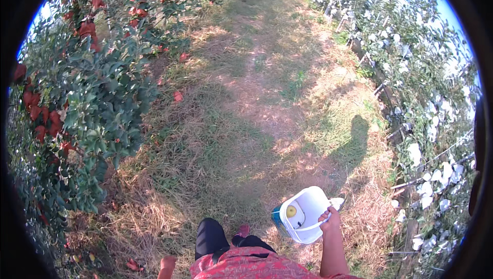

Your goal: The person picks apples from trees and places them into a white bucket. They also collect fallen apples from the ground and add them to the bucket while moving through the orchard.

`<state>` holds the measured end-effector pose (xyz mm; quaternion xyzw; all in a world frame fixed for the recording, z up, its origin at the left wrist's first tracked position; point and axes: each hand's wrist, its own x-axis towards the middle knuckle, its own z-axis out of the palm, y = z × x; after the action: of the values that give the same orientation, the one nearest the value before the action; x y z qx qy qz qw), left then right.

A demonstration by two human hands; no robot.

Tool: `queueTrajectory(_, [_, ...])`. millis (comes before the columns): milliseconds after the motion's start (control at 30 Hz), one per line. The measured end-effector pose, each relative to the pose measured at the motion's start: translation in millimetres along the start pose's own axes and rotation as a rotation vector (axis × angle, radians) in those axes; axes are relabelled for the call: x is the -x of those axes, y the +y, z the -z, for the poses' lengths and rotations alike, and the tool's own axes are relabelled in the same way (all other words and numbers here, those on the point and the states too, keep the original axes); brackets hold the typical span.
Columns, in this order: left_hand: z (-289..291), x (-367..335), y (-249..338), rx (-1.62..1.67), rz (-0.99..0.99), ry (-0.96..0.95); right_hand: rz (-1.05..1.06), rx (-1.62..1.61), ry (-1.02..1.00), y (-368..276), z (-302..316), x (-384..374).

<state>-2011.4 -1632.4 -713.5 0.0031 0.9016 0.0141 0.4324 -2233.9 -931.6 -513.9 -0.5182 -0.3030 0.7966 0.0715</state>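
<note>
My right hand is closed round the handle of a white bucket, which hangs tilted at my right side with its mouth facing up. Inside the bucket lies a yellow-green apple against the wall, and a small dark object that I cannot make out. A white piece of something shows just beyond my right fingers; its kind is unclear. At the lower edge, my left hand hangs beside my body with its fingers curled in, and no object shows in it.
A grassy path with dry straw runs ahead between two rows of trees. Leafy branches with red fruit or covers crowd the left. On the right, trees with white bags stand along posts and wires. Red pieces lie on the ground.
</note>
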Motion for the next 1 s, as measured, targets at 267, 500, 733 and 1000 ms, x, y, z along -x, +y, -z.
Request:
queueTrajectory(267, [159.2, -169.7, -13.2, 0.141, 0.04, -0.164, 0.076, -0.099, -0.006, -59.9, -110.4, -51.0])
queueTrajectory(500, [347.0, -350.1, -13.5, 0.06, -0.189, 0.066, 0.146, -0.203, 0.121, -90.1, -199.7, -111.6])
queueTrajectory(733, [594.9, -459.3, 55.3, 0.93, -0.055, 0.398, 0.265, -0.27, 0.295, -139.7, -278.8, -150.3])
queueTrajectory(1000, [823.5, -543.4, 147.8, 0.73, -0.286, 0.623, 0.158, -0.327, 0.419, -191.3, -374.9, -256.5])
